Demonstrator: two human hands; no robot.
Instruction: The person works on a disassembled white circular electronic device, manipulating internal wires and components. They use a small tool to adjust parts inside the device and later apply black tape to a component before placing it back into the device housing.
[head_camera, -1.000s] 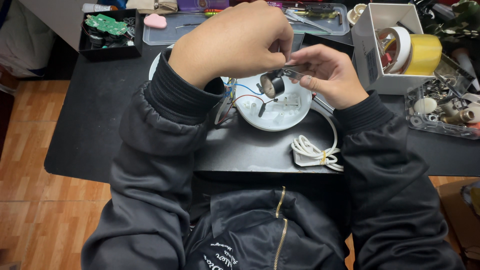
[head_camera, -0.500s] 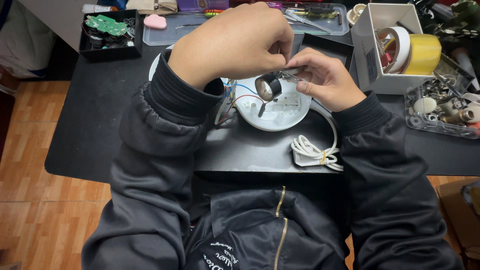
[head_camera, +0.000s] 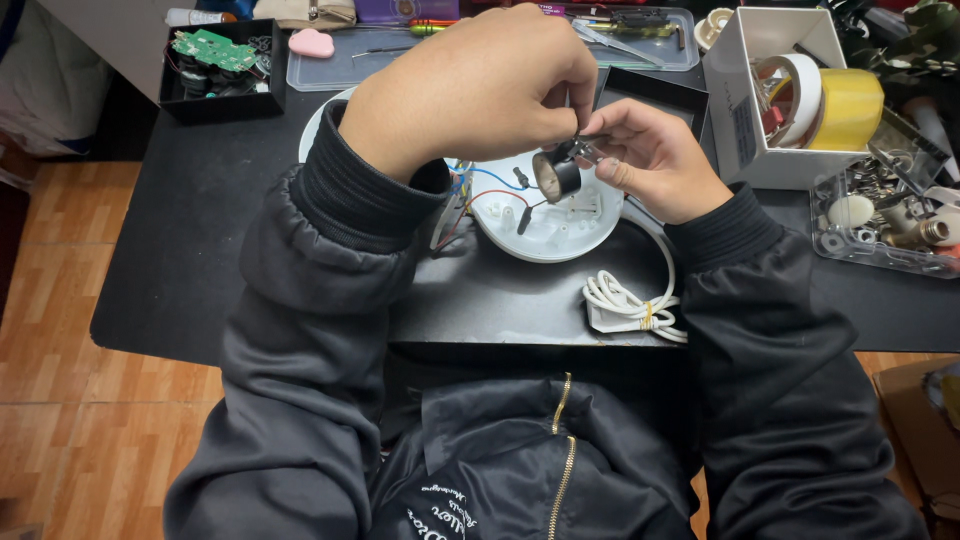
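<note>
The left hand is curling into a loose fist with its back to the camera, so its fingertips are hidden; they seem to be pinching something thin at the top of the small dark cylindrical part, but what exactly cannot be told. The right hand, at three o'clock of the part, is closing thumb and fingers on the part's far end, holding it raised over the white round housing on the black table. Red, blue and black wires are trailing from the housing, partly covered by the left sleeve. A coiled white cord is lying at five o'clock of the housing. At two o'clock, a white box is holding tape rolls, half hidden by its wall. At ten o'clock a black tray is carrying a green circuit board.
</note>
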